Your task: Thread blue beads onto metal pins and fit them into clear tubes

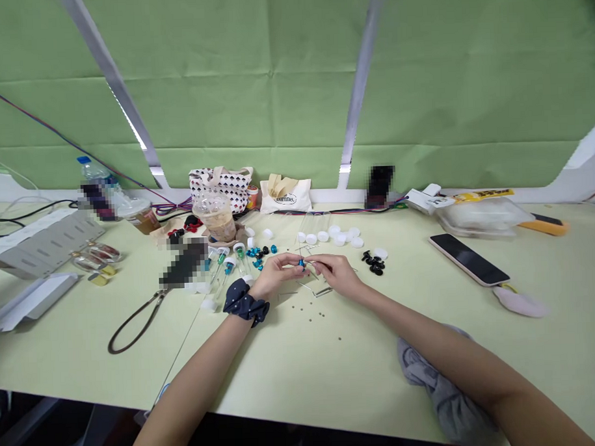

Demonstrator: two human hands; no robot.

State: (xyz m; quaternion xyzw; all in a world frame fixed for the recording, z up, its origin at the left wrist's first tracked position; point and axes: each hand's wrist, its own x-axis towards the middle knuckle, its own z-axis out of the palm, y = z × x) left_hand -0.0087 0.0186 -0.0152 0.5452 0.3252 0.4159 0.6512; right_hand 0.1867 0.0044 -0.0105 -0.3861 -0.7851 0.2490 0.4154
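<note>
Between the fingertips of my left hand [278, 274] is a small blue part [301, 264], with a thin rod standing up from it. My right hand [339, 275] pinches something thin and small right beside that part; its shape is hard to make out. Bent metal pieces [322, 292] lie on the table just below the hands. Several tiny dark discs [310, 320] are scattered nearer to me. White round caps [323, 236] lie behind the hands, black parts [375, 262] to the right, and blue parts [257, 253] with clear tubes [239, 252] to the left.
A plastic cup [215, 216] stands behind the tubes, near a patterned bag [228, 184] and a white pouch [285, 196]. At the right lie a phone [469, 258] and grey cloth [443, 393] under my forearm. A strap loop [135, 326] and white boxes [44, 241] are on the left.
</note>
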